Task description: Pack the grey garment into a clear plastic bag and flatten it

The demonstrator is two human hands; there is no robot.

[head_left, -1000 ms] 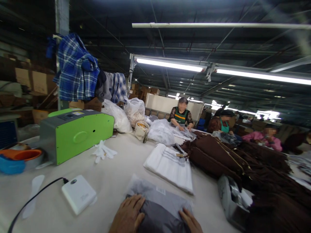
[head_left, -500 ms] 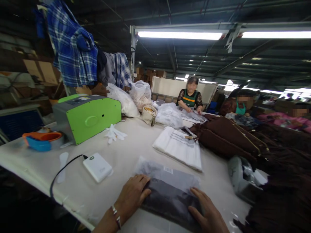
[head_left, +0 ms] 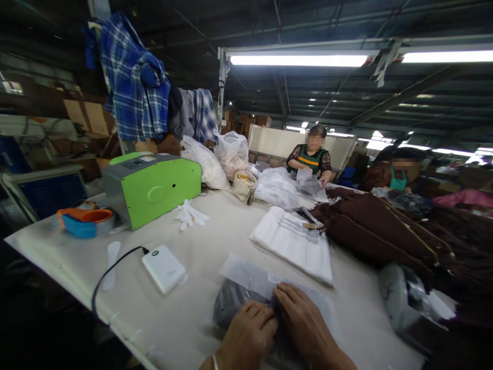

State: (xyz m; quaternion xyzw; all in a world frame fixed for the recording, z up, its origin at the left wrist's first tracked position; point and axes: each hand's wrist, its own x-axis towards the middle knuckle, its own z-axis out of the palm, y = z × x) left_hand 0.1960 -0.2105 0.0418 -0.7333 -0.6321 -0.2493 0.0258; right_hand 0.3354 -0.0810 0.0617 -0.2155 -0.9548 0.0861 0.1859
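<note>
A clear plastic bag with dark folded cloth inside [head_left: 234, 300] lies on the table close to me, its pale upper part flat and bearing a label. My left hand [head_left: 250, 331] rests on the bag with its fingers curled and pressed together; what they pinch is hard to make out. Right beside it, my right hand [head_left: 298, 313] lies over the bag near the label, fingers stretched out and pointing left. The hands almost touch at the middle of the bag.
Behind the bag is a stack of white plastic bags [head_left: 295, 244]. A white power bank [head_left: 164, 268] with a cable, a green machine [head_left: 162, 190] and an orange-blue tape dispenser [head_left: 82, 223] stand left. Brown garments [head_left: 358, 221] and a grey dispenser [head_left: 408, 303] are right. A person [head_left: 314, 154] handles plastic across the table.
Both hands have moved to the middle of the bag, close together. The left fingers have curled. The view has turned slightly left.
</note>
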